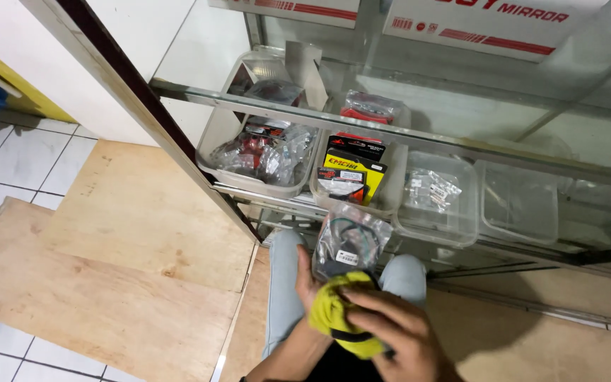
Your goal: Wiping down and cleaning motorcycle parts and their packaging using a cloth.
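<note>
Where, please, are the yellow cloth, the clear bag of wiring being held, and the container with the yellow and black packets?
yellow cloth (334, 311), head view, on its bunched middle.
clear bag of wiring (351, 244), head view, on the bag's front.
container (390, 185), head view, on its right wall.

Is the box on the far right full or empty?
Empty: the rightmost clear plastic tub shows only its bare bottom, nothing inside.

Both hands meet low over the knees, left hand (305, 279) gripping, right hand (397, 336) curled closed.

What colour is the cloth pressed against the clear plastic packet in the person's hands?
Yellow-green cloth, seen best in the head view, under the right hand.
</note>
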